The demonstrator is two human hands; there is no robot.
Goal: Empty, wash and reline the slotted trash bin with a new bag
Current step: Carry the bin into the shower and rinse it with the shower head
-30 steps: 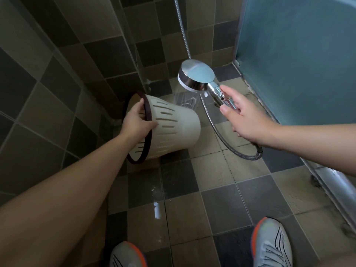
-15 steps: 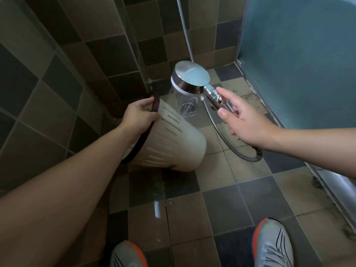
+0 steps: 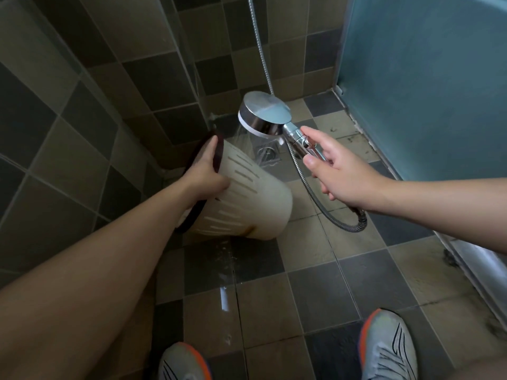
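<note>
The cream slotted trash bin point(image 3: 255, 201) with a dark brown rim is held off the floor, tipped with its base toward the right and its mouth toward the left wall. My left hand point(image 3: 204, 175) grips it at the rim. My right hand point(image 3: 343, 174) holds the chrome handle of the shower head point(image 3: 263, 117), which sits just above the bin's upper side. Water sprays from the head onto the bin's side. A brown stain shows low on the bin's wall. No bag is in view.
A floor drain point(image 3: 267, 154) lies behind the bin near the corner. The metal shower hose point(image 3: 326, 212) loops over the wet floor tiles. A frosted blue glass door point(image 3: 425, 86) stands on the right, tiled walls on the left. My shoes point(image 3: 386, 349) are at the bottom.
The bin has tipped further, its base swinging lower and to the right. The shower head moved left over it, and water now runs onto the bin and the floor.
</note>
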